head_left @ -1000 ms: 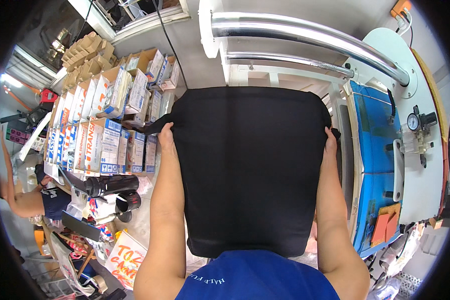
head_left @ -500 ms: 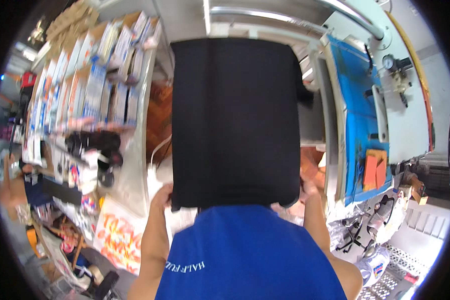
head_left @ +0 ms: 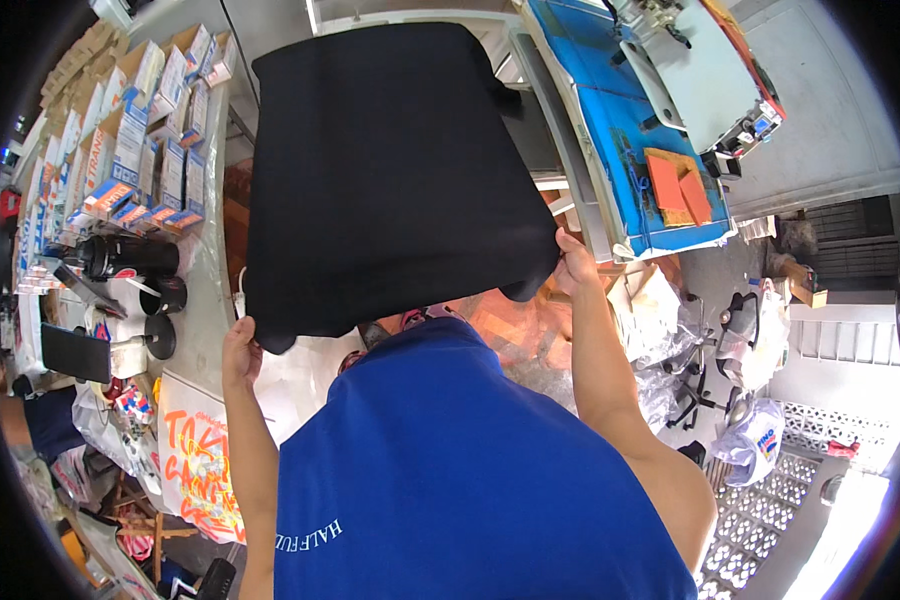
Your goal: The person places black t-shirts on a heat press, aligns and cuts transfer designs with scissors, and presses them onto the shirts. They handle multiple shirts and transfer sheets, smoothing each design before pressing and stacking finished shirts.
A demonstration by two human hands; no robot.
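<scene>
A black shirt (head_left: 390,170) lies smooth and flat in front of me, as if stretched over a board that it hides. A sleeve-like fold sticks out at its right edge. My left hand (head_left: 240,350) is closed on the near left corner of the cloth. At the near right corner, my right hand (head_left: 575,262) pinches the shirt's edge between thumb and fingers. The near hem sags a little between both hands, with rolled bunches of cloth close to each corner.
To the right stands a machine with a blue-covered bed (head_left: 610,120), bearing orange-red pads (head_left: 677,188). Rows of cardboard boxes (head_left: 125,150) fill the left table, with a black cylindrical object (head_left: 130,257) nearer. An office chair (head_left: 705,385) and plastic bags (head_left: 755,440) stand behind at right.
The whole view has swung, so the shirt now sits further left and tilted. Both hands keep their hold at the near corners, and the right one now appears higher than the left.
</scene>
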